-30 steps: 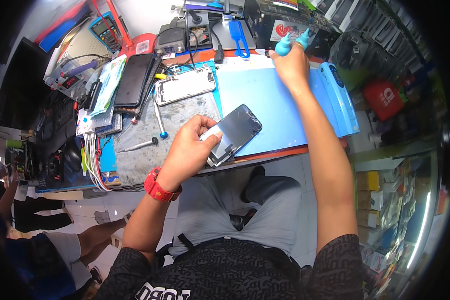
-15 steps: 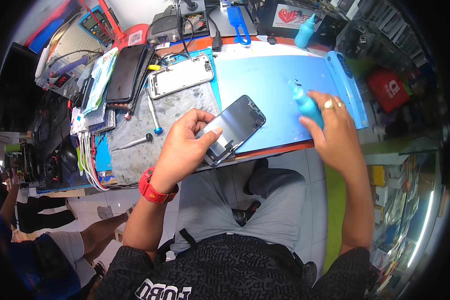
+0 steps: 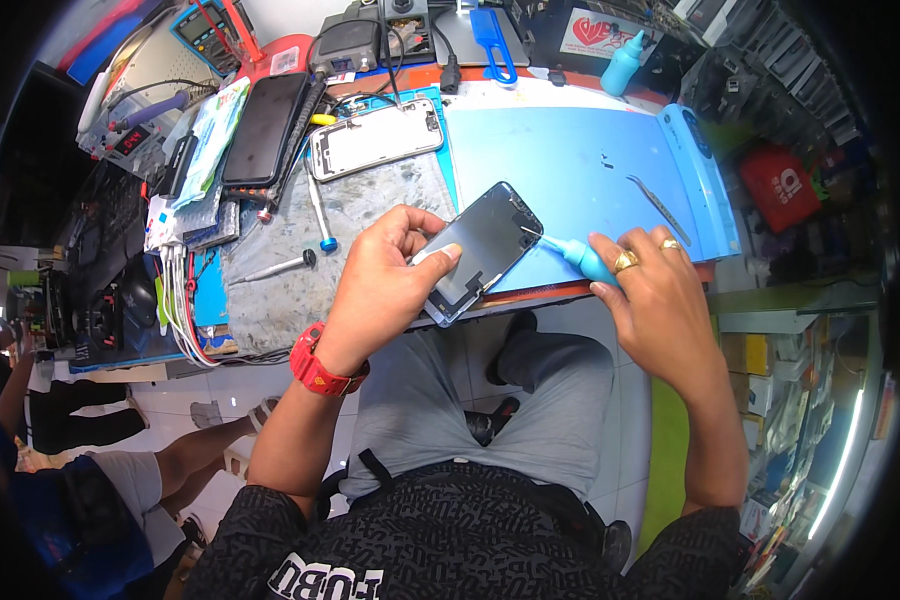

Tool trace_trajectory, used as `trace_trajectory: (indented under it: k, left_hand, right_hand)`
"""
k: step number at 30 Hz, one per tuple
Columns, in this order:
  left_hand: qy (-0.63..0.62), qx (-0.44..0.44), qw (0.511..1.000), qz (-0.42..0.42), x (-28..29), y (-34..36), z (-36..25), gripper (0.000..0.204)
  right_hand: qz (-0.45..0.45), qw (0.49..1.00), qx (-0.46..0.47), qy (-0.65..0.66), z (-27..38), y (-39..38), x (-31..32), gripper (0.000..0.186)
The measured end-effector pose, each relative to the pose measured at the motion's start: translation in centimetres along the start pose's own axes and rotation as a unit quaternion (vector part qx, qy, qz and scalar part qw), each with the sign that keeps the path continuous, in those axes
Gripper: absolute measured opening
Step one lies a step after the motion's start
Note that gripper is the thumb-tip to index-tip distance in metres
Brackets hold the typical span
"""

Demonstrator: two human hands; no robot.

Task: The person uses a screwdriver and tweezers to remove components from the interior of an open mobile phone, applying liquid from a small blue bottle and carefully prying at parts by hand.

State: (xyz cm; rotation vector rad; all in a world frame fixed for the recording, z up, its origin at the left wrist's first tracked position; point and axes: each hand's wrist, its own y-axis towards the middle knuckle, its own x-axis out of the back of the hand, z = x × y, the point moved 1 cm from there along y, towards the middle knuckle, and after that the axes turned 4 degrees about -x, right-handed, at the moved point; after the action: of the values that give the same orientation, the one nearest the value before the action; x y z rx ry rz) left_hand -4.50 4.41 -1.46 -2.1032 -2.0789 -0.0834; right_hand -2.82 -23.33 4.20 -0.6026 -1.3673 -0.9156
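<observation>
we list a pale tiled floor [image 3: 625,400] under the person's legs; a workbench [image 3: 570,288], its orange front edge showing beneath the mat; a glass-fronted cabinet [image 3: 755,322] at right, with packages [image 3: 745,355] stacked in it; a smooth blue mat [image 3: 530,140], its bare stretch giving open room beyond the hands; a stained grey mat [image 3: 270,235] at left, bearing two screwdrivers [image 3: 320,215]; a white phone frame [image 3: 375,138] lying behind it;

we record the left hand [image 3: 395,275], thumb and fingers pinching a dark phone screen panel [image 3: 495,235], tilted, its lower corner past the bench's front edge; the right hand [image 3: 660,305], thumb and fingers pressed around a turquoise bottle [image 3: 588,262], its thin tip at the panel's right edge, whether touching we cannot tell; a second bottle [image 3: 622,65], upright at the back; the contents of both we cannot see; last, tweezers [image 3: 660,208] resting on the blue mat.
</observation>
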Motion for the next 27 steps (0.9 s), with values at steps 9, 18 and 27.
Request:
trace_trajectory:
  k: [9, 18, 27]
  left_hand:
    - [0.008, -0.009, 1.0, -0.008, -0.04, 0.05, 0.09, 0.024]
    - [0.005, -0.005, 1.0, -0.009, -0.09, 0.1, -0.07, 0.024]
    - [-0.001, 0.003, 1.0, -0.001, 0.06, 0.45, 0.35, 0.025]
  right_hand:
    - [0.016, 0.999, 0.007, -0.028, 0.28, 0.32, 0.68, 0.039]
    - [0.002, 0.999, 0.014, -0.033, -0.11, 0.55, 0.91, 0.038]
    - [0.005, 0.999, 0.008, -0.032, -0.24, 0.55, 0.87, 0.037]
